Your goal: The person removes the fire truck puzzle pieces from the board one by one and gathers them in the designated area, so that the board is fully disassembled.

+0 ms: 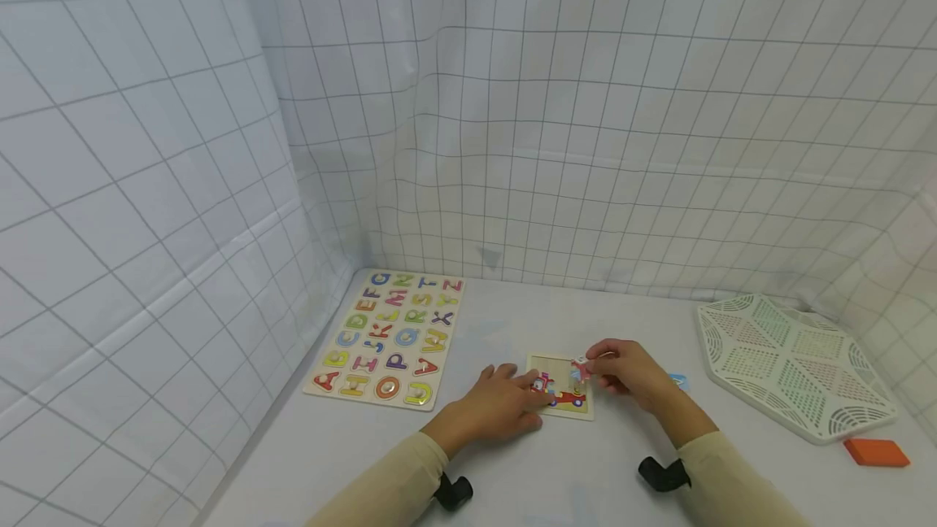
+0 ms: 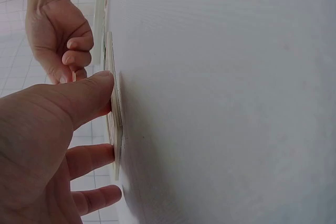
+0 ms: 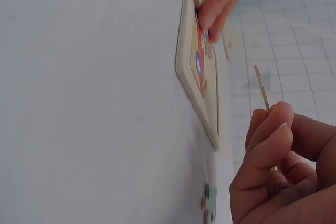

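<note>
from my end of the feed, i see a shallow, pale wooden puzzle tray point(image 1: 581, 415) flat on the white table point(image 1: 505, 486). a red car picture point(image 1: 567, 399) sits in its near part, its long axis running left to right; bare wood shows in the far part.

the left hand point(image 1: 505, 405) rests its extended fingers on the tray's left side, gripping nothing i can make out. the right hand point(image 1: 625, 372) pinches a thin, pink-and-white wooden puzzle piece point(image 1: 580, 369) between thumb and fingers, raised over the tray's far right corner. it points leftward out of the fingertips; i can't tell its long axis. the right wrist view shows it edge-on, apart from the tray.

to the left, a pale rectangular alphabet board point(image 1: 376, 358) holds coloured letters, its long axis running away from the person.
</note>
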Demonstrator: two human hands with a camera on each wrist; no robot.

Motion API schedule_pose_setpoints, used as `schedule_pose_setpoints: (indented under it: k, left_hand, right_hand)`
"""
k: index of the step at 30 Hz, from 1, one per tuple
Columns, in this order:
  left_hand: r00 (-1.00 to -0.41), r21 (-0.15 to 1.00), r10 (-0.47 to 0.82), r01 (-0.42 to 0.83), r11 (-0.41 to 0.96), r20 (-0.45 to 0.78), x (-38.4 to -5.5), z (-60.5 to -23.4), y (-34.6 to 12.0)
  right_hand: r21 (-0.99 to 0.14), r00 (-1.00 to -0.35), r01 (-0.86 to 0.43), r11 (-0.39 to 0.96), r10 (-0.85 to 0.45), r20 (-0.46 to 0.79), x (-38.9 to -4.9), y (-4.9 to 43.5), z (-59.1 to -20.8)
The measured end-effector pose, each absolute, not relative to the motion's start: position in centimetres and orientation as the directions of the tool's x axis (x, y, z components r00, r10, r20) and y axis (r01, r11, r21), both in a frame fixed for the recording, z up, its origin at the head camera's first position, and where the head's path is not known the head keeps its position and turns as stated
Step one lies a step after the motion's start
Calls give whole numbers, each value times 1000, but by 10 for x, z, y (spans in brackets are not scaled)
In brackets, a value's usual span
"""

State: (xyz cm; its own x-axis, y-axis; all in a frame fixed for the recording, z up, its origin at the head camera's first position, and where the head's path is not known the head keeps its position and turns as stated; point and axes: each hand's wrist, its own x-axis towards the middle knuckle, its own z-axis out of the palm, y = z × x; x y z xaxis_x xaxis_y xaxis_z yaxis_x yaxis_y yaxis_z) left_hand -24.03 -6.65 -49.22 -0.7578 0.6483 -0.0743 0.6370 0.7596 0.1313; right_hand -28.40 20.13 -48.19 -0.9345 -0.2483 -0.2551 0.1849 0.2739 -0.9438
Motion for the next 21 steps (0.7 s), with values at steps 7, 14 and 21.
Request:
schedule_pose_setpoints:
  k: [7, 14, 21]
  left_hand:
    - [-764, 126, 640, 629, 767, -82, -239, -488, -65]
    - [-768, 156, 633, 616, 772, -101, -239, -490, -63]
    - [-773, 143, 627, 612, 778, -100, -241, -489, -62]
  right_hand:
    - [-921, -935, 225, 317, -195, -296, -273, 264, -478]
    - [-902, -929, 227, 366, -197, -314, -257, 302, -483]
    - [-861, -928, 174, 477, -213, -305, -249, 304, -487]
